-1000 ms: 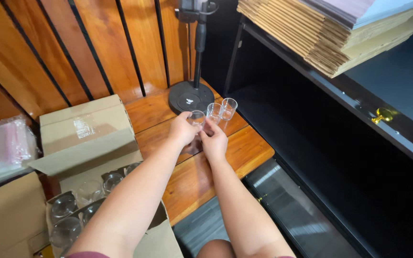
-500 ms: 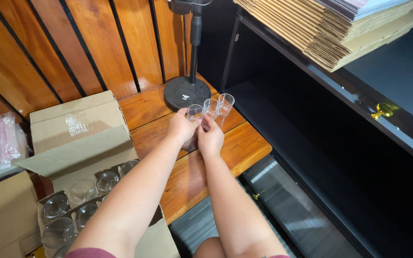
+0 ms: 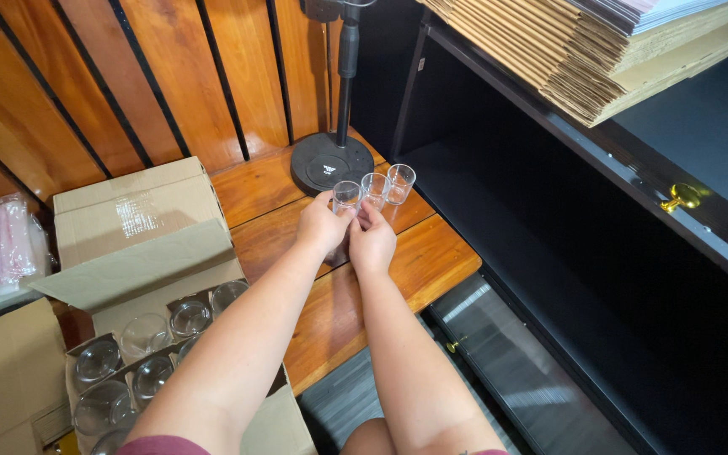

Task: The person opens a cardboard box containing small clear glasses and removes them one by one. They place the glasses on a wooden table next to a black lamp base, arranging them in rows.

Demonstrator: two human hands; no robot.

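Three small clear glasses stand in a row on the wooden bench (image 3: 431,253). My left hand (image 3: 322,227) grips the leftmost glass (image 3: 345,195) by its side. My right hand (image 3: 372,243) has its fingers on the middle glass (image 3: 374,187). The third glass (image 3: 399,181) stands free at the right end of the row, untouched. Both forearms reach forward from the bottom of the view, close together.
An open cardboard box (image 3: 136,253) at left holds several more clear glasses (image 3: 149,350) in dividers. A black round stand base (image 3: 326,163) with a pole sits behind the row. A dark open cabinet (image 3: 566,253) is at right, flat cardboard stacked (image 3: 583,59) above it.
The view has shifted slightly. Both hands stay at the row of glasses, with almost no movement of hands or glasses.
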